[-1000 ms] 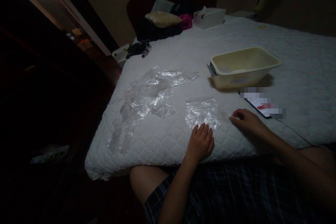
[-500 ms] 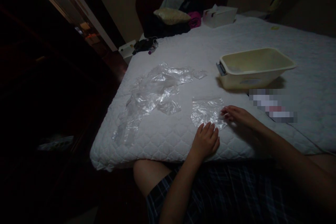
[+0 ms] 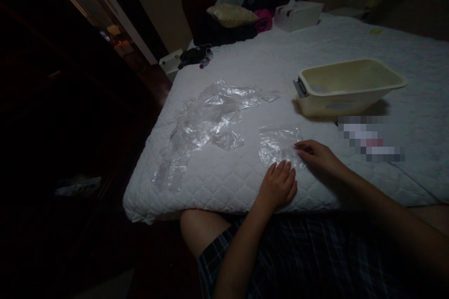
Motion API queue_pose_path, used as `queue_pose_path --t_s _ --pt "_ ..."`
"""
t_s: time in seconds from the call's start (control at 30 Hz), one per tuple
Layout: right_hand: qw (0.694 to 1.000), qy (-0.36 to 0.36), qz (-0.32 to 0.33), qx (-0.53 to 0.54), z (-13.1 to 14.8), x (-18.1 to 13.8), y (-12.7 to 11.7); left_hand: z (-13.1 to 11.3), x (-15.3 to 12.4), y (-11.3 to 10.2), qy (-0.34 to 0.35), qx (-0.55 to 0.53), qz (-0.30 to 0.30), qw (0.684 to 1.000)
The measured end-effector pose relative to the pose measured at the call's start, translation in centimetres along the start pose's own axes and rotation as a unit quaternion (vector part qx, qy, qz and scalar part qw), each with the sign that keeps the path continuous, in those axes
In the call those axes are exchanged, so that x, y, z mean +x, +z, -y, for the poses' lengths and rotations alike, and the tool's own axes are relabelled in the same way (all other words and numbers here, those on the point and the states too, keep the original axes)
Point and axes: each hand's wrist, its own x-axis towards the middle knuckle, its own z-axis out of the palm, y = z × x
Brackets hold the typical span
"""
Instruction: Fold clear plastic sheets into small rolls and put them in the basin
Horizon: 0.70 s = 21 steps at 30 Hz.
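A flat, clear plastic bag lies near the white quilted bed's front edge, beyond the flat, open left hand. Right hand, curled, is at its right side; grip unclear.

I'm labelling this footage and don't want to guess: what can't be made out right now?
All in the head view:
Whether the right hand pinches the small clear rectangular plastic bag: dim light and its own fingers obscure the contact.
The palm of the left hand: turned down, hidden by the hand's back.
Most of the floor inside the cream rectangular plastic tub: its near wall hides it.
What the flat white-and-red object shows: pixelated over.
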Motion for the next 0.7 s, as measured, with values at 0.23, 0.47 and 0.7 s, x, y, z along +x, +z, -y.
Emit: queue_pose_path --t_s 0.23,0.47,0.7 --pt "0.994 -0.094 0.012 -0.059 0.7 -0.1 0.6 0.3 -0.2 -0.3 0.012 -0.021 -0.047 0.999" --pt "0.999 -0.011 -0.046 -0.016 0.6 -0.1 -1.4 2.7 -1.8 -2.6 -0.118 -0.038 -0.169 0.978" --pt "0.995 0.04 -0.087 0.001 -1.0 1.2 -1.6 4.2 -2.2 -3.0 -0.182 -0.063 -0.173 0.966"
